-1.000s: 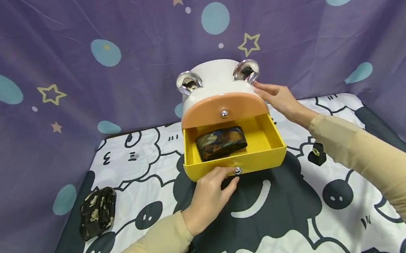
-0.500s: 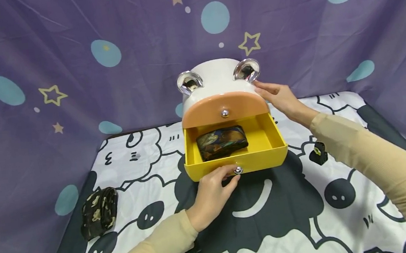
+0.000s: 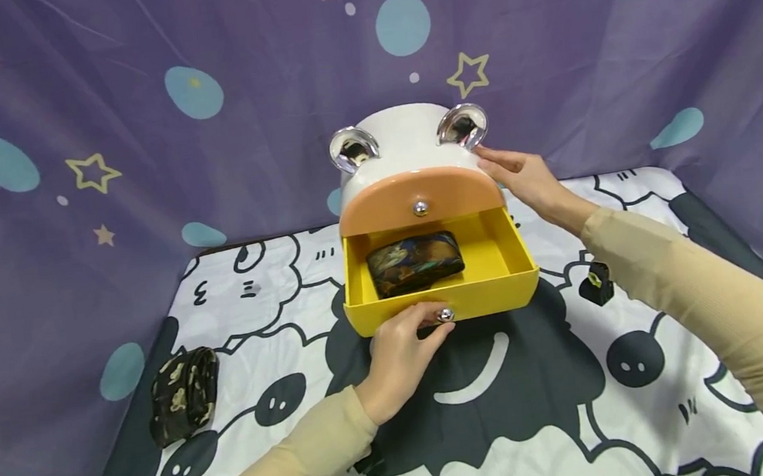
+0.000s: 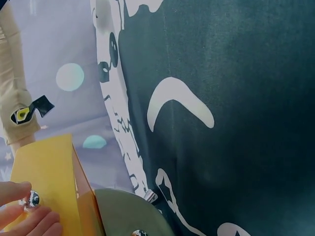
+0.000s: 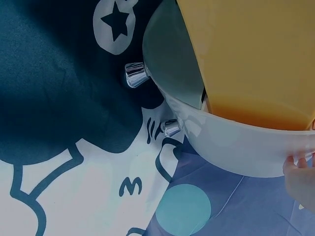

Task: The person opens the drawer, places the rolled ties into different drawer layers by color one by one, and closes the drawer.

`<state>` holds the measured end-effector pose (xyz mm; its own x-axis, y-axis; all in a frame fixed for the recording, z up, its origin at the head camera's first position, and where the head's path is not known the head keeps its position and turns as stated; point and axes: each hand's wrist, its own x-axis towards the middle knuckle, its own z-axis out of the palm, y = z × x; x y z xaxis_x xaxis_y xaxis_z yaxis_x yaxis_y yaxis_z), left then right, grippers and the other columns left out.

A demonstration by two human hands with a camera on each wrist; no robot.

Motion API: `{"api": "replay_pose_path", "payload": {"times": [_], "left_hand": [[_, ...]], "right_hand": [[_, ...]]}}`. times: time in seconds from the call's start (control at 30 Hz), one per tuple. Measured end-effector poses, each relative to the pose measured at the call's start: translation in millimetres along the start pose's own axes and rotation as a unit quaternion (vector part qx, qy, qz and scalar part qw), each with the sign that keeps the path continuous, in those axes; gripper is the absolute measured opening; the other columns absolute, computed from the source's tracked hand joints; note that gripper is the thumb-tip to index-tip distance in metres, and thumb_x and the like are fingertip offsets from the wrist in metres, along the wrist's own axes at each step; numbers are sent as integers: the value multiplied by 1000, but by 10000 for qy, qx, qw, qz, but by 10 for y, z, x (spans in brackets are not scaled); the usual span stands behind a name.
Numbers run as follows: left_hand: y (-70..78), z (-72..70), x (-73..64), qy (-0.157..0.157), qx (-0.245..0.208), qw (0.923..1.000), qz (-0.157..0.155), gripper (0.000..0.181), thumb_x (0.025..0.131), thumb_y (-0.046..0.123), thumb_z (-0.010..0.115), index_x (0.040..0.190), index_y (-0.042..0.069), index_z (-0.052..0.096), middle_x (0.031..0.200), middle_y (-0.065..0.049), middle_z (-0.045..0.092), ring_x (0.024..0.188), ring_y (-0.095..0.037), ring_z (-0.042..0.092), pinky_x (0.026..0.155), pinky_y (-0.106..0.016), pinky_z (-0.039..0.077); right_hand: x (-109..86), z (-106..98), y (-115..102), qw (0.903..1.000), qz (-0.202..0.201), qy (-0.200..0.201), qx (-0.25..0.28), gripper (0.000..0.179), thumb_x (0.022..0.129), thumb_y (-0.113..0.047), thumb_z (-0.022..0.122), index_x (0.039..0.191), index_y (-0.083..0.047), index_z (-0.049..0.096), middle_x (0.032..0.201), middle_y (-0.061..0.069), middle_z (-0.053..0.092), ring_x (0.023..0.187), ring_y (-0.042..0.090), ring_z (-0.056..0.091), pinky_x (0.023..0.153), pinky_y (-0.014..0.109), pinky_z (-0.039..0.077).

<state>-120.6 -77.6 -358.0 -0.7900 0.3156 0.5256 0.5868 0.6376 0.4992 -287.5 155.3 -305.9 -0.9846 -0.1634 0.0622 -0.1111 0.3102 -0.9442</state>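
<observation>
Left hand (image 3: 402, 354) pinches chrome knob (image 3: 445, 314) on yellow drawer (image 3: 489, 298); relaxed right hand (image 3: 531, 182) touches cabinet (image 3: 408, 140).

Soft, even light fills the head view, with small highlights on the white cabinet (image 3: 406, 136); well left of it, dots (image 3: 3, 163) on the curtain (image 3: 152, 177) stretch into ovals. Both wrist views look dimmer and hazy, tinged blue-green.

l hand (image 3: 400, 359) low in pinch, r hand (image 3: 531, 182) extended farther fwd.
</observation>
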Motion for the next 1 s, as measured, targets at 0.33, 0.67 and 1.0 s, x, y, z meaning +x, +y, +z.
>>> {"api": "replay_pose_path", "payload": {"times": [0.33,0.67,1.0], "left_hand": [[-26,36,41,196,-88,9998,-53,21,71,11,73,91,7,66,83,-1,66,74,-9,62,67,-19,49],[-101,65,157,255,-91,9996,19,20,73,11,71,92,6,66,83,-2,66,73,-10,62,67,-19,49],[-202,81,282,391,-167,9990,127,18,74,11,70,90,4,67,82,-4,66,72,-11,63,67,-19,49]], "right_hand": [[0,10,-11,9999,70,-16,121,64,79,-50,56,132,-16,42,135,-6,40,130,16,26,105,38,19],[6,3,-19,10000,8,-51,52,64,80,-50,55,133,-16,41,137,-5,38,130,16,25,105,40,19],[3,4,-27,10000,-3,-50,42,63,80,-49,55,133,-16,42,136,-5,39,130,16,25,105,40,19]]}}
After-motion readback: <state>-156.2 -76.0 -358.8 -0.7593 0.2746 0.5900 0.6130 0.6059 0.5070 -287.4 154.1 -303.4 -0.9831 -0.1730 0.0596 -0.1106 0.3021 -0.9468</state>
